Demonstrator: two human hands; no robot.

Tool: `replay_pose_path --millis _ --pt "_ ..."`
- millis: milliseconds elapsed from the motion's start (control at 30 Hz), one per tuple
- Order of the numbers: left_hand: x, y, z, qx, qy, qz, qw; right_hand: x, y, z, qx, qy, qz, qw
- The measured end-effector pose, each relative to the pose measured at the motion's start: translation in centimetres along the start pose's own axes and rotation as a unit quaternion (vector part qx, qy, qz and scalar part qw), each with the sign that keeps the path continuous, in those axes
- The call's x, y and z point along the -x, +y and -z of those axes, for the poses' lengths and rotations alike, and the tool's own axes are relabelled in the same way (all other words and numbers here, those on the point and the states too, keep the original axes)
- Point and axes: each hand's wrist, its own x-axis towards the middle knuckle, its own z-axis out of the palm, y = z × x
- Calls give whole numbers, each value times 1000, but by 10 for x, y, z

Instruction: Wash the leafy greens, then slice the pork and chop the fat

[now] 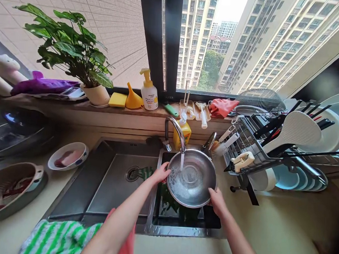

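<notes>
Above the right sink bowl [186,231] I hold a round steel basin [193,181] with a finely dotted surface; whether the dots are holes I cannot tell. My left hand [161,173] is closed on its left rim. On the lower right rim, my right hand [217,199] grips it, thumb on top. Water runs from the chrome faucet [175,128] into the basin. Dark green leaves [168,202] show partly beneath it. In the left sink bowl [109,188], a green striped cloth [146,172] lies beside the drain.
A dish rack [248,142] with knives and a white rice paddle [300,130] stands right. Left are a bowl of meat [68,157] and a colander [38,173]. The sill holds a potted plant [95,95], a pump bottle [150,93] and a yellow funnel [134,99].
</notes>
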Motion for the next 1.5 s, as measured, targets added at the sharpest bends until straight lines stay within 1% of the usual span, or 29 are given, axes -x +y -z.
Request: replay_pose_path --millis 33,67,100,133,167,200,233,267,300,367,433,500,600,667,767,867,900,933,967,1033,1067,1100,1133,1200,1267,1333,1400,1433,1500 --pt "9 5 5 -7 4 5 1000 -4 -3 -8 49 28 34 998" --pt "19 10 9 -15 13 13 1000 -7 -8 -19 106 55 97 988" --pt "29 16 12 -24 25 17 999 -8 -16 -33 159 60 184 968" --pt "38 22 13 -36 38 17 998 -8 -27 -49 203 35 279 938" --pt "47 28 12 -50 50 10 997 -8 -39 -66 235 -24 373 897" --pt "55 32 11 -66 58 -3 996 -9 -52 -84 244 -116 451 851" --pt "63 36 9 -79 61 -19 995 -11 -64 -100 240 -196 489 815" --pt "70 37 8 -87 70 -34 993 -14 -74 -114 232 -239 483 810" --pt "76 37 7 -90 85 -50 991 -18 -82 -126 220 -242 447 833" --pt "84 31 7 -77 135 -87 984 -28 -88 -138 203 -209 399 869" --pt "88 18 7 -43 199 -134 970 -37 -80 -141 185 -168 359 899" --pt "85 0 1 -3 246 -171 954 -40 -67 -139 160 -154 321 921" --pt "67 -30 -18 62 261 -195 944 -39 -57 -130 107 -149 274 944" --pt "51 -45 -34 113 249 -203 940 -42 -62 -117 71 -139 259 953" --pt "32 -56 -47 202 226 -206 930 -53 -78 -79 43 -109 266 957" --pt "28 -58 -43 289 199 -185 918 -56 -81 -33 59 -8 311 949" --pt "30 -58 -41 315 189 -176 913 -53 -77 -21 74 22 307 949" --pt "33 -59 -39 339 178 -162 910 -48 -72 -11 88 26 275 957" --pt "36 -60 -38 359 164 -141 908 -42 -66 -3 96 -1 221 971" --pt "42 -63 -39 385 125 -77 911 -28 -54 10 86 -119 72 986" --pt "45 -62 -41 390 97 -33 915 -22 -51 16 74 -176 7 982" --pt "46 -61 -43 384 65 15 921 -17 -48 24 64 -215 -39 974" --pt "46 -57 -44 362 30 62 930 -13 -46 31 61 -236 -64 968" --pt "47 -44 -41 292 -26 136 946 -11 -44 46 78 -252 -84 961" --pt "52 -23 -30 229 -48 169 958 -14 -37 53 82 -275 -109 952" --pt "63 2 -13 188 -37 156 969 -15 -25 43 47 -293 -135 945" --pt "80 24 3 69 1 100 993 -14 -12 14 -4 -294 -129 947" --pt "89 31 8 9 40 60 997 -13 -7 -5 -26 -291 -110 950" --pt "105 34 13 -97 137 -13 986 -14 -3 -45 -30 -279 -94 955"
